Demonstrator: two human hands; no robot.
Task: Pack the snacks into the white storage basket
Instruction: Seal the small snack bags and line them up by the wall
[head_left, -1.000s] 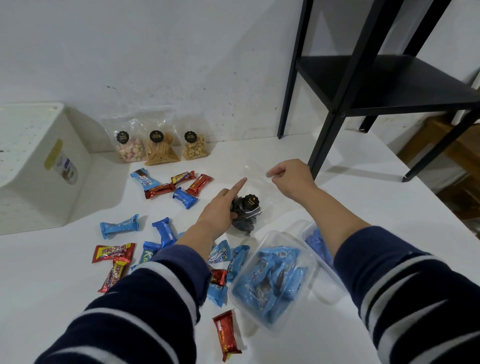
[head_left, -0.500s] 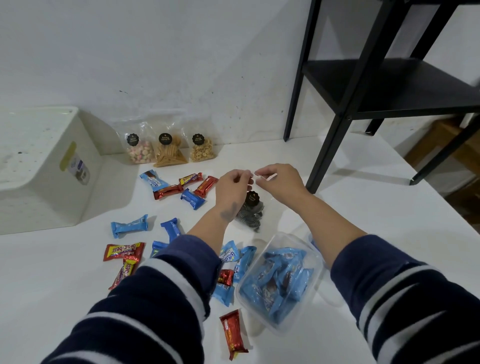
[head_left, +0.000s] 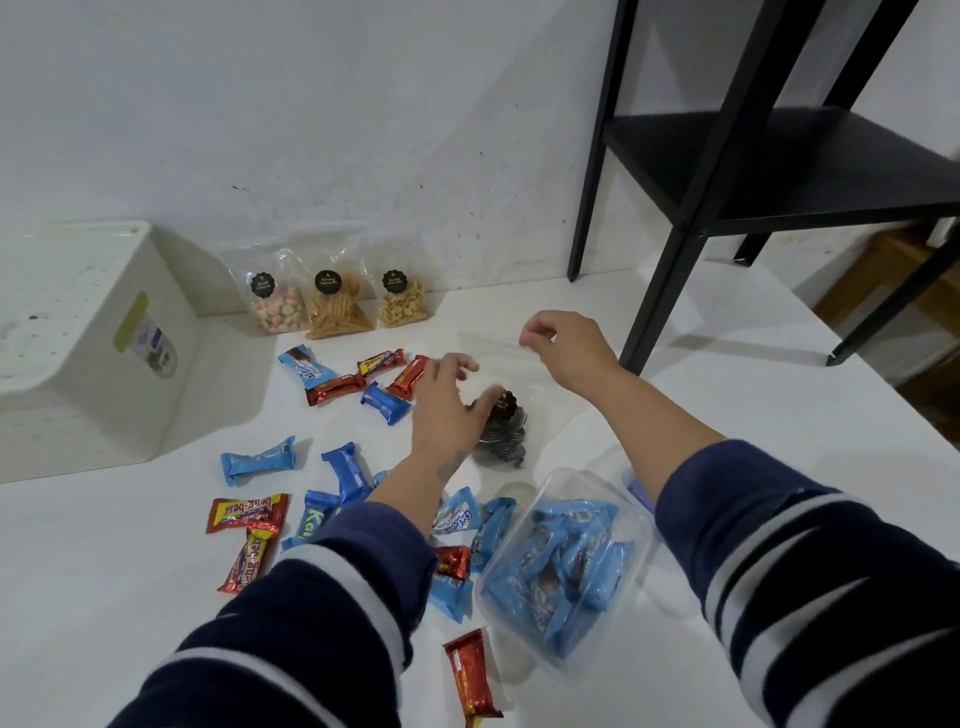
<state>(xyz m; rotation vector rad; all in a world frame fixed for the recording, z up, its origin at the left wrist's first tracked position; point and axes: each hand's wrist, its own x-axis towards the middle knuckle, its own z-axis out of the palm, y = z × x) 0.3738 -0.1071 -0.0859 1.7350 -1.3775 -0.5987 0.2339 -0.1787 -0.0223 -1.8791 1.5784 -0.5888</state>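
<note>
Loose wrappers (head_left: 258, 457), clear tub (head_left: 571, 566) crowd cookie bag (head_left: 501, 431).

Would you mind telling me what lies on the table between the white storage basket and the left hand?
In the head view, loose wrapped snack bars lie between the white storage basket and the left hand.

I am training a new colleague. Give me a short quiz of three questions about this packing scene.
1. True or false: the white basket stands upside down.
2. How many clear snack bags lean against the wall?
3. The right hand pinches: A) a red bar, B) the top edge of the dark cookie bag, C) the blue candy tub.

Key: 1 true; 2 three; 3 B.
</note>
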